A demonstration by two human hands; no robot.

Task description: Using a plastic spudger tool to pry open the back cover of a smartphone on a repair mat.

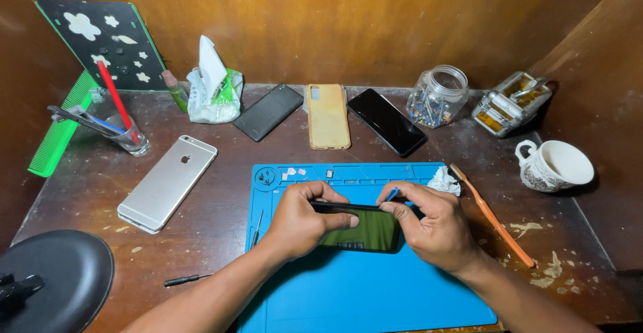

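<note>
Centre of frame: my left hand (303, 220) gripped the left end of a dark phone (362, 229), thumb laid across its screen. My right hand (429, 229) clasped the right end and pinched a small blue pick (392, 193) against the phone's top edge. Phone was propped on edge over the blue work mat (355, 293).

Around it: crumpled white tissue (443, 180) and an orange toothbrush (492, 216) just right of my right hand; a thin screwdriver (257, 228) on the mat's left margin, another (187, 279) off the mat at lower left. Silver phone (167, 182) face-down at left. Along the back: black phone (268, 111), yellow case (327, 116), another black phone (386, 121), glass jar (438, 96), tissue pack (213, 92). White mug (554, 165) at right. Glass with tools (127, 135) at upper left.

Surface: worn dark wooden table (221, 219), flaked paint at lower right; brown wooden walls (335, 18) behind
</note>
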